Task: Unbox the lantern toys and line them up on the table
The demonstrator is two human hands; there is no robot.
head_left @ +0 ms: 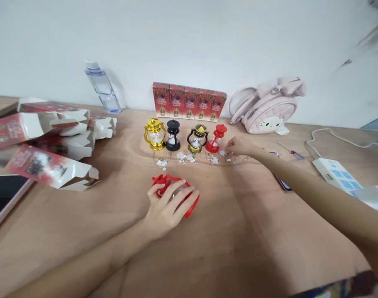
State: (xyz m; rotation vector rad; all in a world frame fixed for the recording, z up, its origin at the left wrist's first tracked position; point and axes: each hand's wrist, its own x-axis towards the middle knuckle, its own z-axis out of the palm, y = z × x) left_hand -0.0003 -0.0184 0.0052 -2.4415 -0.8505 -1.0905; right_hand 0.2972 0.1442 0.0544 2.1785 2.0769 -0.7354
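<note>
My left hand point(168, 205) is wrapped over a red lantern point(160, 181) that lies on its side on the wooden table. Farther right, my right hand point(237, 147) has its fingers pinched down at small parts point(228, 157); whatever is between the fingertips is too small to name. A gold lantern point(155, 134), a black one point(173, 135), a black-and-gold one point(197, 139) and an upright red one point(215, 138) stand in a row. In front of them lie small white pieces point(181, 156) and thin wire bits.
Red boxes point(189, 102) stand against the wall, between a bottle point(104, 89) and a pink bag point(269, 109). Opened cartons point(49, 165) and a tablet point(9, 194) are left. A screwdriver point(296, 154), phone point(284, 184) and power strip point(339, 176) lie right.
</note>
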